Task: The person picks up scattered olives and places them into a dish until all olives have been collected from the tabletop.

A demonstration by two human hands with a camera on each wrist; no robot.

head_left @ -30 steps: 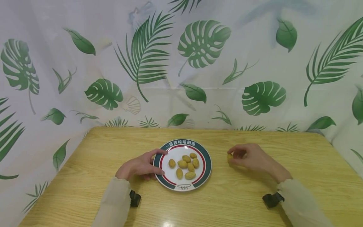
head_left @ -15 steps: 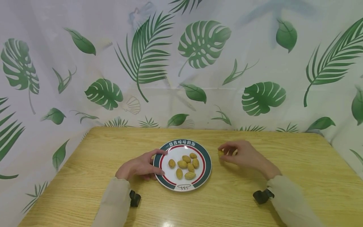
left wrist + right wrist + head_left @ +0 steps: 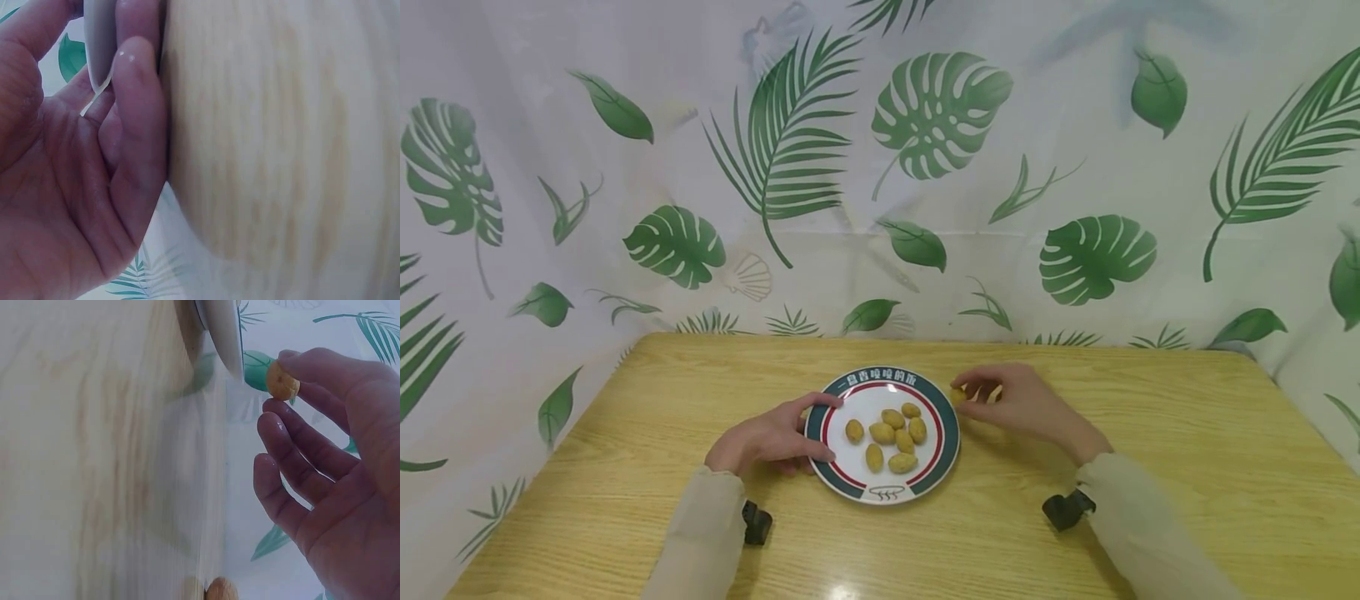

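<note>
A white plate (image 3: 936, 467) with a dark green rim and a red ring sits on the table in the head view. Several small yellow oval fruits (image 3: 882, 433) lie in it. My left hand (image 3: 771, 435) grips the plate's left rim, some fingers over it and others curled beneath. The left wrist view shows the plate's edge (image 3: 100, 47) between the fingers of that hand. Just right of the plate, my right hand (image 3: 1018, 402) pinches one yellow oval fruit (image 3: 282, 381) between thumb and fingertips. The remaining fingers are spread and loosely bent.
The wooden table (image 3: 685, 533) stretches around the plate to a leaf-printed curtain (image 3: 820, 275) behind it. At the bottom of the right wrist view, another small brownish-yellow round thing (image 3: 222, 589) is partly visible.
My right hand has moved left with the fruit, from well right of the plate to close by its right rim. My left hand and the plate have stayed put.
</note>
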